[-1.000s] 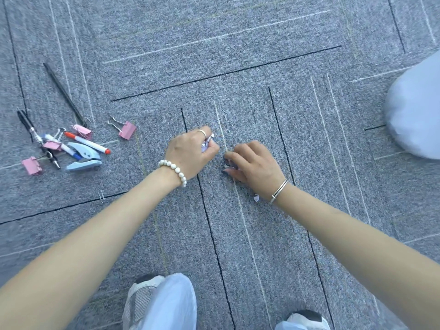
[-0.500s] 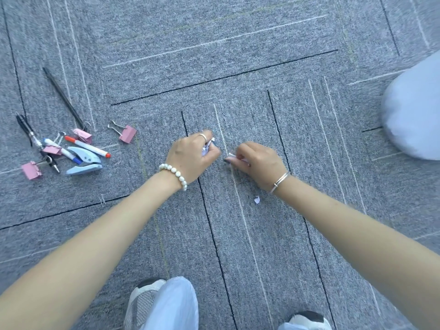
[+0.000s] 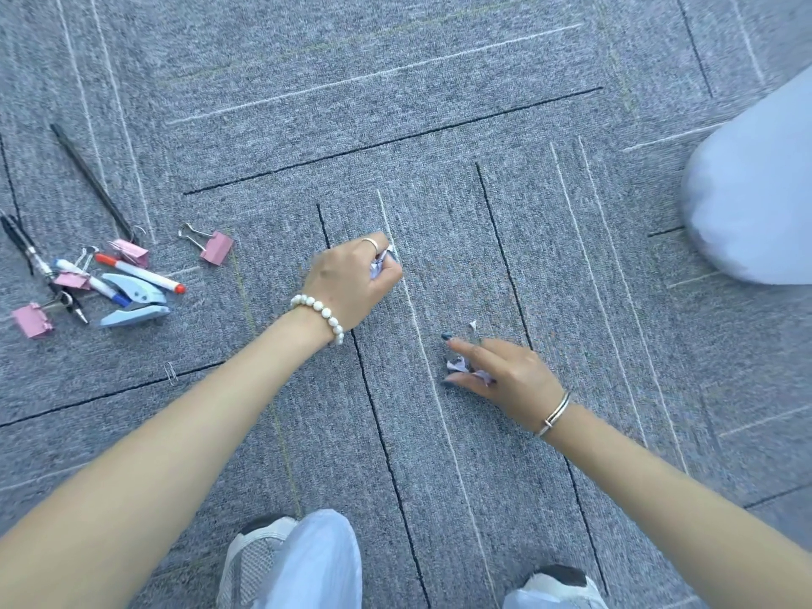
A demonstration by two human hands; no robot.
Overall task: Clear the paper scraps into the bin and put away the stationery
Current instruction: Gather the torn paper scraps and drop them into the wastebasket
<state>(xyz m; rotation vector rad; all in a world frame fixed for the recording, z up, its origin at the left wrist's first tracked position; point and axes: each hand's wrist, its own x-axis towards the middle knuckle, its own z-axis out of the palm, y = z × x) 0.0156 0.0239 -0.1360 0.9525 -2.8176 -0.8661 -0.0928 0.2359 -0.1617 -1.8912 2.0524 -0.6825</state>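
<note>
Right hand (image 3: 505, 371) has pulled nearer from beside left hand (image 3: 351, 279), pinching paper scraps (image 3: 459, 366); one scrap (image 3: 473, 324) lies on carpet beside it. Left fist is closed on scraps. Stationery (image 3: 132, 292) untouched, far left.

head cam | looks steeply down at carpet (image 3: 439, 103) | close, arm's reach | single view

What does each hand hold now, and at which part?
The left hand is closed on crumpled paper scraps, which show at the fingertips. The right hand keeps more scraps under its curled fingers, the index finger pointing out.
</note>
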